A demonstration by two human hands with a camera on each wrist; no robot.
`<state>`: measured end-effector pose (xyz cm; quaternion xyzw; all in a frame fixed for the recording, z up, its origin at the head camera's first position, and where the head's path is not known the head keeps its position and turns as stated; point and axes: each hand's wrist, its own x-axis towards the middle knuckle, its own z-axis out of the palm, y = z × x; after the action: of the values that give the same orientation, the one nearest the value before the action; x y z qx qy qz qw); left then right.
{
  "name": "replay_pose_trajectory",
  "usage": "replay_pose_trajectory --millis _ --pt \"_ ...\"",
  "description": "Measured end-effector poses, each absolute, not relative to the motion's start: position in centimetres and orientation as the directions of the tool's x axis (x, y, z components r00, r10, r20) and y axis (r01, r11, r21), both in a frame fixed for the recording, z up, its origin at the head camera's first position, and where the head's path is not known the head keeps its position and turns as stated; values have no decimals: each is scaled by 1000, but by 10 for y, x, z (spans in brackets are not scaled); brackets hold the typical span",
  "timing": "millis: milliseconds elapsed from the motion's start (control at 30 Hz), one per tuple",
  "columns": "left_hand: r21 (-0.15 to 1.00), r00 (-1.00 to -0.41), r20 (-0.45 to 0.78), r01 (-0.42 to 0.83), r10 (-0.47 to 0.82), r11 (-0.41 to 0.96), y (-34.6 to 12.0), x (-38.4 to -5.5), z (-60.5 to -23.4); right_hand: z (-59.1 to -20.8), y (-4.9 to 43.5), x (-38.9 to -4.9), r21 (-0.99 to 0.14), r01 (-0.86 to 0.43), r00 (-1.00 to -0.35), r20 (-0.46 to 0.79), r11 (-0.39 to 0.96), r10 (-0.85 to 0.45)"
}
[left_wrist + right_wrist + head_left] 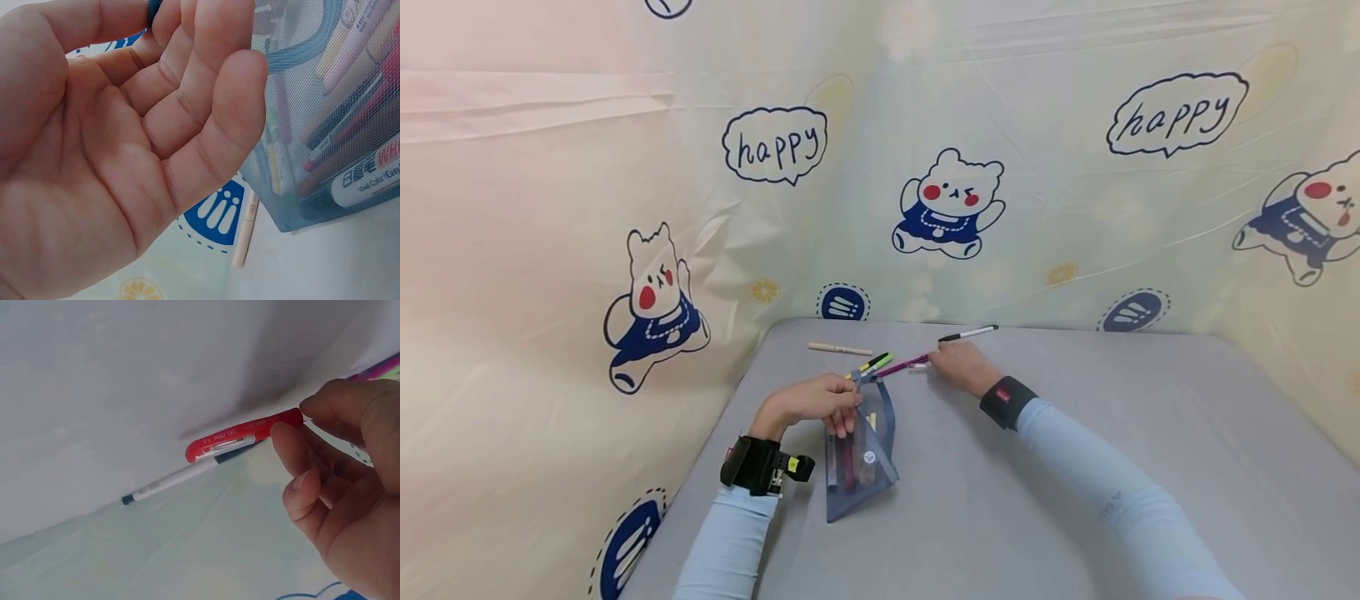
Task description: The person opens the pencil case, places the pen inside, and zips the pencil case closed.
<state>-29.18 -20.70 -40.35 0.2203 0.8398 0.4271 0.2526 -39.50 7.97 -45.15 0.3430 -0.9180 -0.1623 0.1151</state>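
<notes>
Head view: L hand (pixel 820 402), a bit left of ctr, has its thumb & fingers bent on the top edge of a blue mesh pencil pouch (pixel 853 503). Pouch sits lower ctr, pens inside visible thru the mesh. At its upper end: black-and-yellow pen (pixel 873 364) next to a green marker (pixel 882 363). Purple pen (pixel 898 367) slants from there up to R hand (pixel 964 367), right of ctr; small clear item just below it, too tiny to ID. White pen w/ dark ends (pixel 977 332) is just above R hand; beige pen (pixel 840 348) is upper left of pouch. All on grey tabletop (pixel 1037 500), cartoon-print cloth (pixel 880 108) filling upper frame. Light-blue sleeves, black wristbands both arms.

L wrist view: palm big at left & ctr, fingers curled in, a bit of blue edging btw thumb & index at top. Pouch fills upper right w/ several pens, incl. a white-labelled marker (pixel 369 178). Beige pen lower ctr, on tabletop.

R wrist view: hand at right, thumb & index nearly closed, pinching one end of a red gel pen (pixel 240 433), which points left across ctr; other fingers loosely bent. White pen lies just below it in frame, near tabletop edge. Purple strip upper right.
</notes>
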Motion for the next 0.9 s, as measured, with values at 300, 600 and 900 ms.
replay_pose_trajectory --millis 300,600,900 --pt "830 -773 -246 143 584 540 -206 -293 -404 -437 83 -384 232 -604 -770 77 763 -633" --pt "829 -767 -265 128 584 545 -205 -292 -403 -432 89 -383 21 -570 -821 -46 821 -569" --pt "832 -767 -248 145 592 536 -204 -291 -403 -422 85 -374 -532 -429 -777 -194 730 -599"
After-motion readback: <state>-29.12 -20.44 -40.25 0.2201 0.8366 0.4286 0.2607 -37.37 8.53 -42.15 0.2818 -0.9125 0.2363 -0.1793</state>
